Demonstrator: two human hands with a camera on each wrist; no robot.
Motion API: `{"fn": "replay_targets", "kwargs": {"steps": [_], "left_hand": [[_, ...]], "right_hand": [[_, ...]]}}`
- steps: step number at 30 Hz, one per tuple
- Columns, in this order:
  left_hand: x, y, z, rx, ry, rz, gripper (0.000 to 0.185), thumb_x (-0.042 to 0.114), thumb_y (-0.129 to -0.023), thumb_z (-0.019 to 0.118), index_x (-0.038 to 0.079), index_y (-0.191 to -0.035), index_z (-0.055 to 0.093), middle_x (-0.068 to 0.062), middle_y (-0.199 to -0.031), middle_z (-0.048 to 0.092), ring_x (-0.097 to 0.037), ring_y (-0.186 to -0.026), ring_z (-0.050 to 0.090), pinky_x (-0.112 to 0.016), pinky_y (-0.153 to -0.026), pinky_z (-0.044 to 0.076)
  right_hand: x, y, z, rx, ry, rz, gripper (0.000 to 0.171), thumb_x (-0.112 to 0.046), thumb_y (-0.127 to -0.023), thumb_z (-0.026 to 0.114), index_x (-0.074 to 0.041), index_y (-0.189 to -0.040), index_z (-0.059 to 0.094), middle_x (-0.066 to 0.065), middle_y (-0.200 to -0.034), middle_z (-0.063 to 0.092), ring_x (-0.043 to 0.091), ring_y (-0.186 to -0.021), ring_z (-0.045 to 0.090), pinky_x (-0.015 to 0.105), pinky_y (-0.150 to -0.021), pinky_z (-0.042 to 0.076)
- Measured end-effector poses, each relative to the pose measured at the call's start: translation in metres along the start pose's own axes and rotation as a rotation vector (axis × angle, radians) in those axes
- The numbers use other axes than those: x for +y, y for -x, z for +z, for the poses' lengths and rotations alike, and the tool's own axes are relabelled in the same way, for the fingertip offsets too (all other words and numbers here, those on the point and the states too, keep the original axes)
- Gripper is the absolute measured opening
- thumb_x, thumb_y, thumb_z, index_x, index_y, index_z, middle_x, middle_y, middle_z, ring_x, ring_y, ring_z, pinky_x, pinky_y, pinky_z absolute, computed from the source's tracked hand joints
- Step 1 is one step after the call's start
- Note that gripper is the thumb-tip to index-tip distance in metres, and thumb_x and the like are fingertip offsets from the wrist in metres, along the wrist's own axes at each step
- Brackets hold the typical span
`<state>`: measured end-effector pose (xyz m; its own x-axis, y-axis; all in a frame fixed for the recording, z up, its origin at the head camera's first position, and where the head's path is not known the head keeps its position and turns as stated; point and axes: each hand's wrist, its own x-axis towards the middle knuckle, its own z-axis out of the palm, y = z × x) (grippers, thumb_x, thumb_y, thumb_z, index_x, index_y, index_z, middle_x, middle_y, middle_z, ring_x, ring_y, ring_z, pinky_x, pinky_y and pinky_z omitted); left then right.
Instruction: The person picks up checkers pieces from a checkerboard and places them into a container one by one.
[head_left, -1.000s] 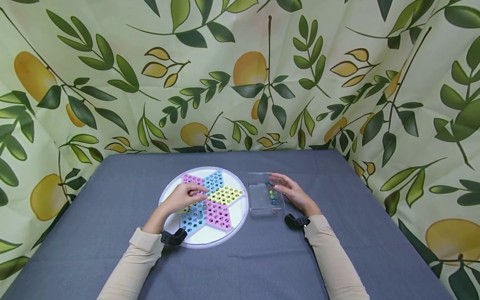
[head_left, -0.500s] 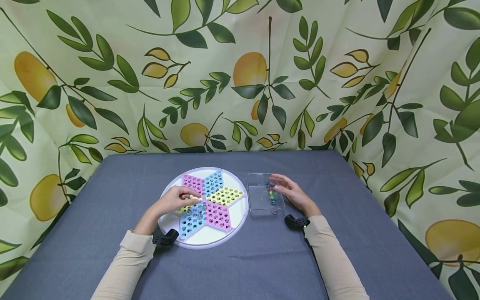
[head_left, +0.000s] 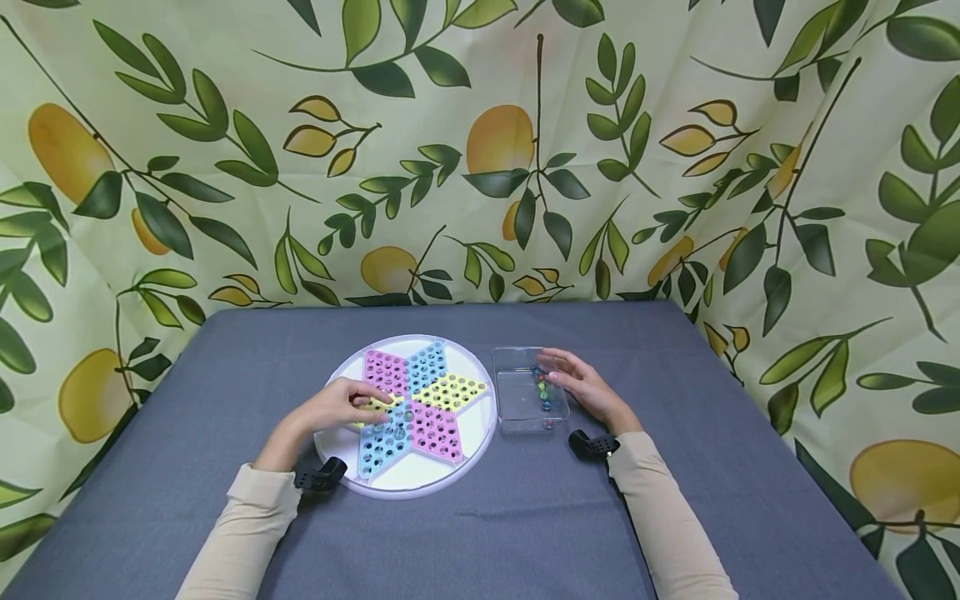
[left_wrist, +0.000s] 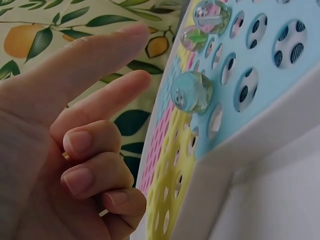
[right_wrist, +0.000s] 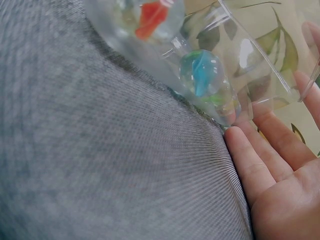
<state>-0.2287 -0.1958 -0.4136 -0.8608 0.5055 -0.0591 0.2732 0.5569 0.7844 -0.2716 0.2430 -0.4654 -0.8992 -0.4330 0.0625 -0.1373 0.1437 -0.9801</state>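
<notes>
A round white Chinese checkers board [head_left: 476,433] bears a star of pink, blue and yellow holed sections. Over its left part hovers my left hand [head_left: 337,406], thumb and index finger extended with a gap between them, the other fingers curled. Nothing shows in that gap. In the left wrist view a clear bluish marble [left_wrist: 192,92] sits on the blue section, just beyond the fingertips, with more marbles behind it. My right hand [head_left: 588,387] touches the right side of a clear plastic box [head_left: 517,423], its fingers fairly straight. Several coloured marbles [head_left: 543,390] lie inside along that side.
A grey-blue cloth [head_left: 480,550] covers the table. Behind and on both sides hangs a curtain [head_left: 480,208] printed with leaves and fruit. The box stands close to the board's right rim. Each wrist wears a black band [head_left: 321,475].
From the board's centre, my left hand has drawn left and slightly toward me, to the left part of the star. The right hand and the box stay put.
</notes>
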Motion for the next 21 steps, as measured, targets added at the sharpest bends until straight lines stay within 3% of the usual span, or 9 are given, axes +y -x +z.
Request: {"fn": "replay_targets", "kwargs": {"steps": [3,6,16,21], "left_hand": [[-0.0016,0.0015,-0.0014,-0.021,-0.012,0.001,0.035,0.020,-0.081,0.076,-0.001,-0.109,0.070,0.005,-0.062,0.034,-0.001,-0.055,0.030,-0.018,-0.053,0.027],[-0.0032,0.0025,-0.0023,-0.039,-0.033,0.019,0.036,0.021,-0.081,0.076,0.000,-0.109,0.071,0.004,-0.063,0.035,-0.001,-0.056,0.030,-0.018,-0.053,0.027],[-0.0070,0.0049,-0.0027,-0.092,-0.027,0.027,0.030,0.017,-0.079,0.077,-0.001,-0.103,0.073,0.005,-0.068,0.038,-0.001,-0.059,0.032,-0.017,-0.055,0.029],[-0.0058,0.0070,-0.0042,-0.100,-0.020,0.011,0.030,0.015,-0.079,0.078,-0.003,-0.103,0.072,0.001,-0.070,0.039,-0.002,-0.061,0.033,-0.017,-0.055,0.029]], "right_hand": [[0.0004,0.0000,0.0001,-0.005,-0.021,-0.008,0.057,-0.015,-0.099,0.051,0.001,-0.148,0.027,0.028,-0.153,0.031,0.046,-0.142,0.029,0.011,-0.097,0.040],[0.0007,-0.0001,0.0003,-0.002,-0.019,-0.006,0.057,-0.015,-0.099,0.051,0.000,-0.148,0.027,0.027,-0.153,0.031,0.046,-0.142,0.030,0.011,-0.096,0.040],[0.0000,-0.0002,-0.0004,0.017,0.025,0.027,0.056,-0.017,-0.099,0.052,-0.003,-0.149,0.029,0.025,-0.153,0.033,0.043,-0.142,0.033,0.035,-0.112,0.036],[0.0011,-0.0013,-0.0002,0.025,0.032,0.042,0.057,-0.020,-0.099,0.053,-0.005,-0.149,0.029,0.023,-0.154,0.033,0.042,-0.143,0.031,0.052,-0.117,0.027]]}}
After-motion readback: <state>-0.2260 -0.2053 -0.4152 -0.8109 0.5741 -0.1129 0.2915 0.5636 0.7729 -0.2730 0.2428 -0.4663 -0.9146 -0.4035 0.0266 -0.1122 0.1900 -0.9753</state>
